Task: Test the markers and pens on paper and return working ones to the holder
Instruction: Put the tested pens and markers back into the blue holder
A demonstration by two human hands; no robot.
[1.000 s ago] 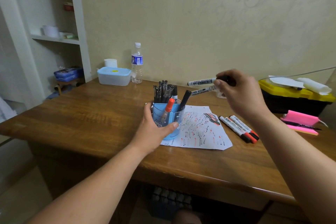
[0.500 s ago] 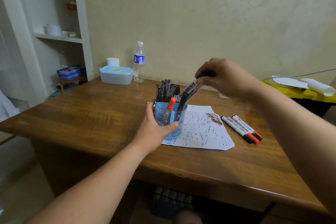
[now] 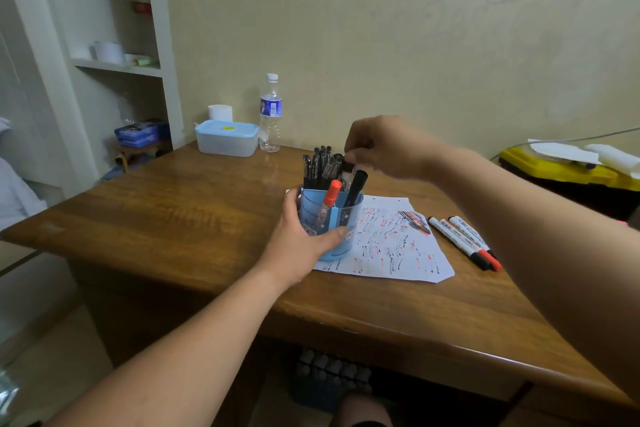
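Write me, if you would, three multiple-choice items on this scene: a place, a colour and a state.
1. Where do the loose markers lie? A on the table, right of the paper; B on the shelf; C on the floor.
2. What colour is the holder? A yellow; B blue; C pink.
3. What is the left hand doing? A lying flat on the paper; B lifting the bottle; C gripping the holder.
Answers: 1 A, they lie on bare wood beside the sheet; 2 B, its wall is light blue; 3 C, fingers and thumb curl round it.
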